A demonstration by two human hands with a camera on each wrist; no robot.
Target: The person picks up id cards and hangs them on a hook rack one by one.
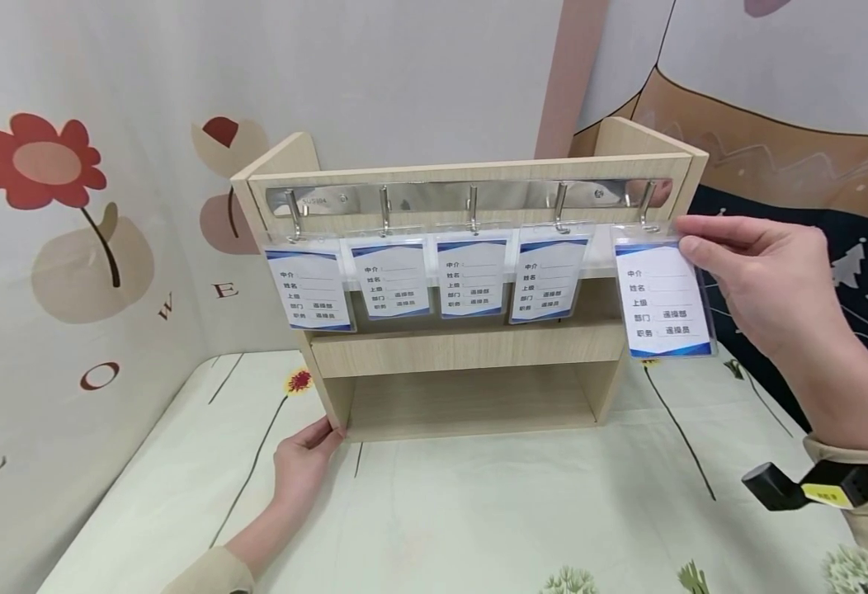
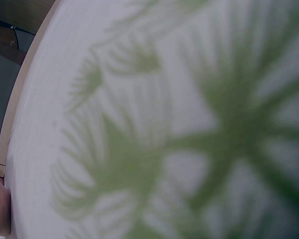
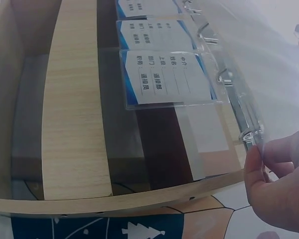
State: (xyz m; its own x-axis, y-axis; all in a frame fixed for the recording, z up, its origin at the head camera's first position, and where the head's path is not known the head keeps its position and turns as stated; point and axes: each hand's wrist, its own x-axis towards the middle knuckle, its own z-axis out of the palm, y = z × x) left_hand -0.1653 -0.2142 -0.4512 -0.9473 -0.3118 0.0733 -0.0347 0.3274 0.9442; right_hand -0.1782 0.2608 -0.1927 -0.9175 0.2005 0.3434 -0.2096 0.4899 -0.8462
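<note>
My right hand (image 1: 764,280) pinches the upper right corner of a clear-sleeved name badge (image 1: 664,301) with thumb and fingertips. The badge's top edge is at the rightmost hook (image 1: 648,206); whether its slot is on the hook I cannot tell. In the right wrist view, the fingers (image 3: 256,172) are close beside that end hook (image 3: 250,135). Several matching badges (image 1: 471,276) hang in a row from the other hooks on the metal strip (image 1: 419,198). My left hand (image 1: 304,462) grips the lower left corner of the wooden shelf (image 1: 471,351), thumb at the front.
The shelf stands on a table with a pale floral cloth (image 1: 478,511). Behind it hangs a printed curtain (image 1: 419,74), with a dark blue tree pattern at the right. A black wrist device (image 1: 827,485) is strapped over my right sleeve.
</note>
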